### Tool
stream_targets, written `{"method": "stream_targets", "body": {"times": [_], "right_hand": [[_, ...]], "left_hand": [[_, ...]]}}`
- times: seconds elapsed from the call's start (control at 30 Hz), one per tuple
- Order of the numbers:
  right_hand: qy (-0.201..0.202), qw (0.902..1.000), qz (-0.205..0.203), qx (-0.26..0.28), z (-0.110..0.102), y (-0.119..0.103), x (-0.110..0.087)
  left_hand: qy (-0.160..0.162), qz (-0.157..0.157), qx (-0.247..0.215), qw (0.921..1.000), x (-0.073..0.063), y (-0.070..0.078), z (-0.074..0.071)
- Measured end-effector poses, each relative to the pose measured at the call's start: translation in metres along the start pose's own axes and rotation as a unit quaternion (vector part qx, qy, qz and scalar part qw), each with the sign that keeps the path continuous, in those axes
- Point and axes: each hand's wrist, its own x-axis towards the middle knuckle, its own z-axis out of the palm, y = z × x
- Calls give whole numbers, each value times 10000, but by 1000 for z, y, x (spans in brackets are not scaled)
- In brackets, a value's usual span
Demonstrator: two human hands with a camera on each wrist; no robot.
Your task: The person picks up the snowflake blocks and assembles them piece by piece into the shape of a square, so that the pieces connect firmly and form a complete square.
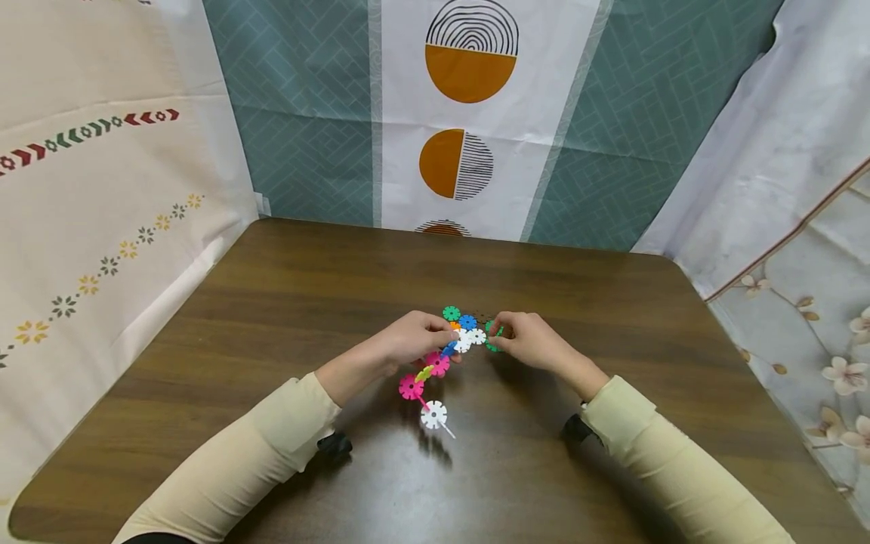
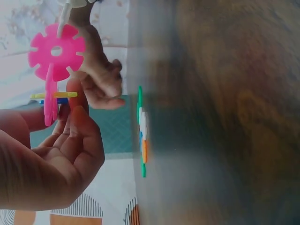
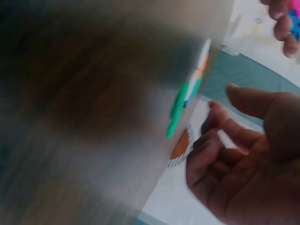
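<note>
My left hand (image 1: 408,338) pinches a chain of notched flower-shaped discs above the table. The chain has pink discs (image 1: 411,387), a yellow one (image 1: 424,374), blue ones and a white disc (image 1: 433,415) hanging at its near end. Another white disc (image 1: 462,341) is by the left fingertips. Beyond lie loose discs: green (image 1: 451,313), blue (image 1: 467,323), orange (image 1: 455,325) and white (image 1: 479,336). My right hand (image 1: 530,340) hovers beside green discs (image 1: 492,347), thumb and fingers apart in the right wrist view, holding nothing.
The discs are on or over a brown wooden table (image 1: 306,279). Patterned cloths hang around it, with a green and white curtain (image 1: 306,113) at the back edge. Dark wrist straps (image 1: 334,446) show below both sleeves.
</note>
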Motion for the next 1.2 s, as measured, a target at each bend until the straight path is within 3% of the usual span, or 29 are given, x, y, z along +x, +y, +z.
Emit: {"method": "stream_targets", "body": {"times": [0.17, 0.37, 1.03, 1.2], "right_hand": [[-172, 9955, 87, -931, 4, 5, 4], [-122, 9917, -5, -1281, 6, 5, 4], [-378, 9933, -249, -1068, 5, 6, 2], [-354, 9979, -238, -478, 4, 9, 2]], "left_hand": [[18, 10, -10, 10000, 0, -1, -1], [20, 9, -87, 10000, -1, 1, -2], [-16, 126, -69, 9999, 1, -3, -1], [-20, 228, -33, 9997, 2, -4, 1]]}}
